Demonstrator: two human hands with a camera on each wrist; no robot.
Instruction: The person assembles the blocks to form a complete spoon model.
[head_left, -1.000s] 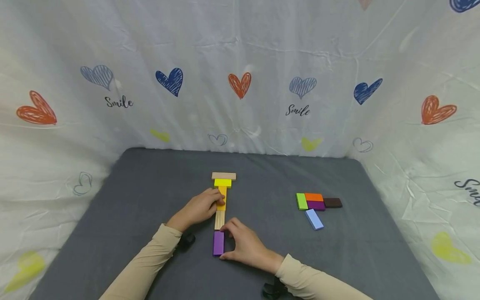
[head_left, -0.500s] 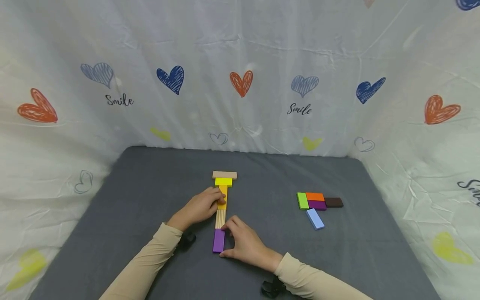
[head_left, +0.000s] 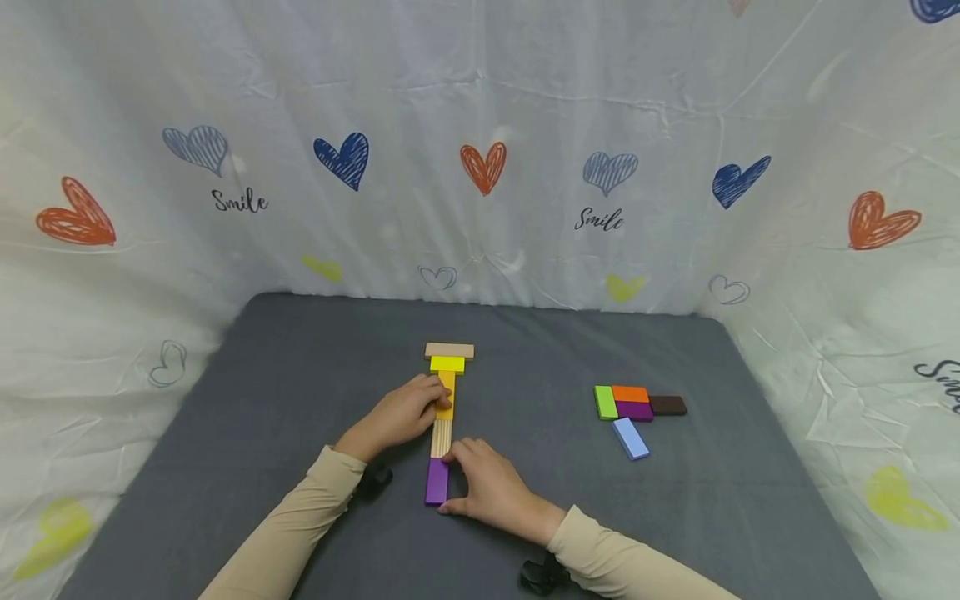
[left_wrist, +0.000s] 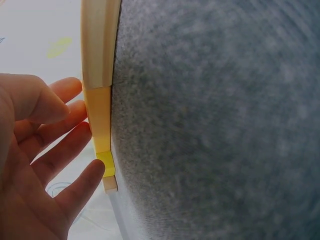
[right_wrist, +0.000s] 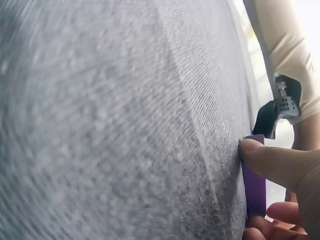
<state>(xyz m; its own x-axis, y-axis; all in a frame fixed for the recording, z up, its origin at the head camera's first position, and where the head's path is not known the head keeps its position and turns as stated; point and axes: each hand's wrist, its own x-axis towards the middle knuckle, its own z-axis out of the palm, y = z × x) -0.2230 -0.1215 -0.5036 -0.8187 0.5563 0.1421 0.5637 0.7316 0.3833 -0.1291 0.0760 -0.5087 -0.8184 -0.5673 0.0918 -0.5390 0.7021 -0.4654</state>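
Note:
A line of blocks runs away from me on the grey cloth. At its near end, a purple block is pinched lengthwise by my right hand, thumb at the near end and fingertips by the far one. It meets the grooved pale wood block. Beyond lies an orange-yellow block, on which fingertips of my left hand rest, partly hiding it. In the left wrist view these fingers are spread and only slightly bent. A bright yellow block and a tan block lie crosswise at the far end.
To the right lie a lime block, an orange block, a dark purple block and a dark brown block, side by side. A light blue block sits slanted in front. A white curtain hangs behind the table.
My right hand has slid the purple block slightly away from me, closing the small gap to the pale wood block. My left hand has stayed in place.

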